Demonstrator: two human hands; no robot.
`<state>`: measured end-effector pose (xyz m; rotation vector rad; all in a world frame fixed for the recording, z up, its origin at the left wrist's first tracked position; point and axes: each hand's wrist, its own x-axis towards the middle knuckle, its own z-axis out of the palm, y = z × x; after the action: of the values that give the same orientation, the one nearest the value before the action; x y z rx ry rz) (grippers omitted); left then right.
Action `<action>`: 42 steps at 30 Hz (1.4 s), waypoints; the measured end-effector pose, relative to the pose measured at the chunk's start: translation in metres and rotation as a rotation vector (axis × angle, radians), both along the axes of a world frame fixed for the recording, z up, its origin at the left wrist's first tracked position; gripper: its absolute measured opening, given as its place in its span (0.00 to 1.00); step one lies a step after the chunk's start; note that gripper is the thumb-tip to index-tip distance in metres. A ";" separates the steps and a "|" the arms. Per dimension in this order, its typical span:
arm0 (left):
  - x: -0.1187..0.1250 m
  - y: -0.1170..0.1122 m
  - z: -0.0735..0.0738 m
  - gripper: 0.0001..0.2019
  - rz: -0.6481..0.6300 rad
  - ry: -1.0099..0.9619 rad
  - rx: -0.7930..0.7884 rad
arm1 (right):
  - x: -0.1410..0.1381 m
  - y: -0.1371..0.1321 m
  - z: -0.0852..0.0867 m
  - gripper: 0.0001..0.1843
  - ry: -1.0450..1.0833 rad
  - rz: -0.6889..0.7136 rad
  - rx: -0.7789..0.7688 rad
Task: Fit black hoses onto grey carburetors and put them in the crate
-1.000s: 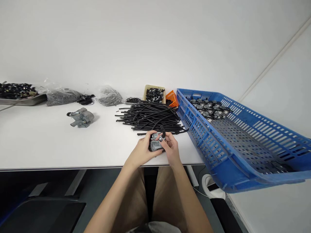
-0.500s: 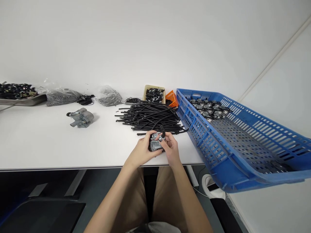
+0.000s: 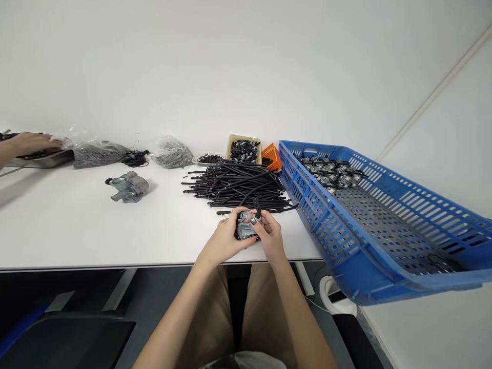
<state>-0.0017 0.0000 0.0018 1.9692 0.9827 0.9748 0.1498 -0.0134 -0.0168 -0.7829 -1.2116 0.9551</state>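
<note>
Near the table's front edge, a silver-grey metal carburetor (image 3: pixel 245 230) is gripped by my left hand (image 3: pixel 225 238), fingers wrapped round its side. My right hand (image 3: pixel 272 233) pinches the carburetor's right side, by a short black rubber cap (image 3: pixel 258 210) that points up. Fingers partly cover both parts, so I cannot tell how the cap is seated. Just beyond my hands lies a heap of black rubber hoses (image 3: pixel 238 184). Another carburetor (image 3: pixel 128 186) rests alone on the left part of the table.
On the right stands a large blue crate (image 3: pixel 326 225) with several carburetors inside. Behind the hoses are a cream tray (image 3: pixel 231 138) of black parts and an orange basket (image 3: pixel 272 154). Plastic bags (image 3: pixel 172 154) of small parts line the back. Another person's hand (image 3: pixel 33 142) reaches over a metal tray (image 3: pixel 49 160).
Another person's hand has come in from the left over the metal tray. My own hands and the carburetor have hardly moved.
</note>
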 end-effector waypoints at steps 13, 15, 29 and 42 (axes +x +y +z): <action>0.001 0.000 0.001 0.32 0.009 -0.005 0.000 | 0.000 0.000 0.004 0.12 0.005 0.006 -0.023; 0.001 0.001 0.001 0.32 0.009 0.001 -0.002 | 0.000 0.000 0.003 0.12 -0.003 -0.002 -0.019; 0.000 0.000 0.002 0.33 -0.002 0.020 0.002 | 0.001 -0.001 0.003 0.15 0.018 0.006 0.030; 0.000 -0.001 0.001 0.32 -0.014 0.008 -0.005 | 0.000 -0.001 0.003 0.15 0.022 -0.019 0.000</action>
<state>-0.0015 -0.0010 0.0029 1.9749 0.9736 0.9565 0.1501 -0.0147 -0.0140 -0.7806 -1.1827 0.9461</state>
